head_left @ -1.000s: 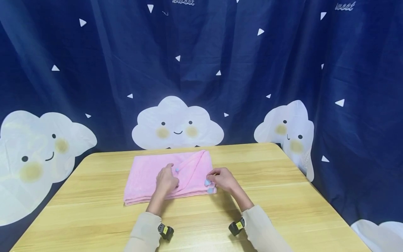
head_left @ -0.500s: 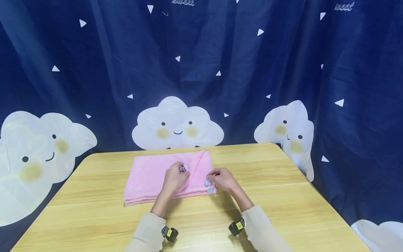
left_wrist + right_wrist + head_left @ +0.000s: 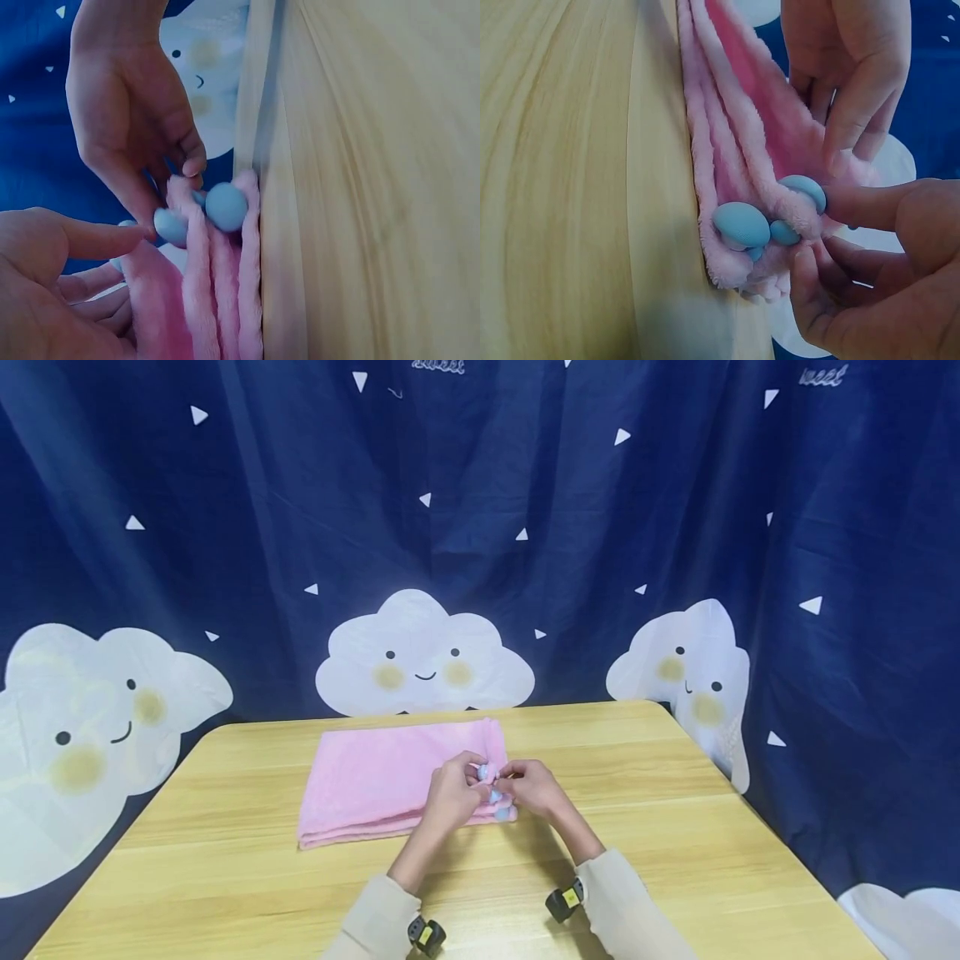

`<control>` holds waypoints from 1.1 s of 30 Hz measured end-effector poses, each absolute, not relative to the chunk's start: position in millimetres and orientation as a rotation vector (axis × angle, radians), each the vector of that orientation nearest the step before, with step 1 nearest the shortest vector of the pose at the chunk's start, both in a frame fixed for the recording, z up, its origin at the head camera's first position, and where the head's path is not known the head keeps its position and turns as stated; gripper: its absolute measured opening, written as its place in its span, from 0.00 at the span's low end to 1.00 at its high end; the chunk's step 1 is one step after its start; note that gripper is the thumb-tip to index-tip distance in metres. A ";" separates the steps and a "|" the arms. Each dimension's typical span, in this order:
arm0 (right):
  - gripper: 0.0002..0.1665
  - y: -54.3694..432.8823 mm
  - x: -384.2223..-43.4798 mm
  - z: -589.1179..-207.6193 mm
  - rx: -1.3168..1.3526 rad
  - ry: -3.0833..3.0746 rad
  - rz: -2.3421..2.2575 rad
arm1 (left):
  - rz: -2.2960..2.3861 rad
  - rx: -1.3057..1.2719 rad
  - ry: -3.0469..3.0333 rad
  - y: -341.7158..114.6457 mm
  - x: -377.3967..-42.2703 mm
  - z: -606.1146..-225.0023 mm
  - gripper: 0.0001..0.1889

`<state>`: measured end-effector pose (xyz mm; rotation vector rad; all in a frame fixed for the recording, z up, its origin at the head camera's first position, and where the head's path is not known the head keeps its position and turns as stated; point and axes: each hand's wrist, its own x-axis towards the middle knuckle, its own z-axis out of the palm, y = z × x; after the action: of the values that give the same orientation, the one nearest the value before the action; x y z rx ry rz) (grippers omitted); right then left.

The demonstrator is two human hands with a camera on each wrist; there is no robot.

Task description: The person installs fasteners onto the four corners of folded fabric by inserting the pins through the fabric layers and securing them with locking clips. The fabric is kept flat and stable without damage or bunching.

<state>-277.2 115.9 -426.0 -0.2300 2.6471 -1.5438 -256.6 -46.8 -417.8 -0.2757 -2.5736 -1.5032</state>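
A folded pink fleece blanket (image 3: 375, 781) lies on the table. My left hand (image 3: 452, 789) pinches its raised upper corner, where a light-blue round knob shows, just beside my right hand (image 3: 534, 783). The right fingers pinch the layered near-right corner by another blue knob (image 3: 804, 193). Below it, a further blue knob (image 3: 740, 223) sits on the lower layers, close to the table. In the left wrist view, the blanket's edges (image 3: 225, 292) stand in stacked layers between the hands. How the knobs fasten to the cloth is partly hidden by fingers.
The light wooden table (image 3: 660, 827) extends around the blanket, with its far edge beyond it. Behind hangs a dark-blue curtain (image 3: 570, 568) printed with white clouds and triangles. Each sleeve cuff carries a small black camera; one camera (image 3: 427, 937) is at the left wrist.
My left hand has moved right from the blanket's middle, taken hold of its upper corner and brought it across to the right corner. My right hand has stayed in place.
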 end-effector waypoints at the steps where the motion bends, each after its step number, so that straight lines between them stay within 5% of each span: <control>1: 0.08 116.2 -277.4 -426.1 -0.235 2.646 -1.548 | -1.500 -0.290 -2.579 -46.2 -256.5 -418.0 0.22; 18: 0.20 121.6 -273.5 -412.1 -0.284 2.497 -1.587 | -1.430 -0.329 -2.549 -42.5 -251.0 -414.5 0.09; 33: 0.10 118.8 -273.1 -411.2 -0.265 2.660 -1.620 | -1.461 -0.358 -2.575 -44.5 -250.5 -417.2 0.10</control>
<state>-273.1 118.8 -411.2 -0.2650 2.6604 -1.6204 -250.5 -44.5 -417.2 -0.3578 -2.5754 -1.4613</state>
